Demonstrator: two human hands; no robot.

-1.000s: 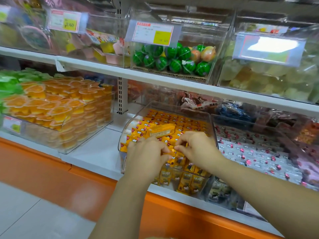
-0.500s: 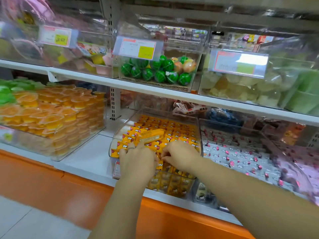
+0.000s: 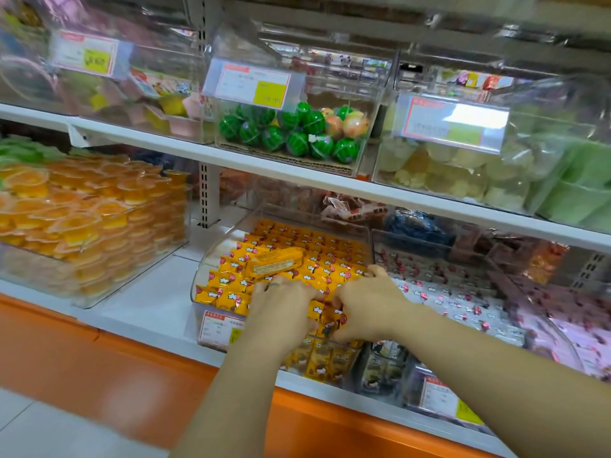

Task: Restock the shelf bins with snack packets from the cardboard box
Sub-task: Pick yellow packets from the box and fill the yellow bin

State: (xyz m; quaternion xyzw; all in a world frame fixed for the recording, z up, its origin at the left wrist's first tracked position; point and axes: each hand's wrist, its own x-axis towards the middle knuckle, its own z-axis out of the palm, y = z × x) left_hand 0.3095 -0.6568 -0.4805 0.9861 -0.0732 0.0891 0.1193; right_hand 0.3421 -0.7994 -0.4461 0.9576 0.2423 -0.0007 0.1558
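Your left hand [image 3: 281, 305] and right hand [image 3: 367, 309] curled onto yellow packets [image 3: 330, 256] at the clear bin's [image 3: 205, 272] front, apparently pinching them. A hard squeeze could spill that row over the low lip; behind, a crosswise packet [image 3: 276, 261] might slide.

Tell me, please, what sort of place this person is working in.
Most likely a shop's snack aisle: clear bins stand on white shelves, price tags are clipped to the bin fronts, and the left hand and right hand grip yellow packets in one bin.
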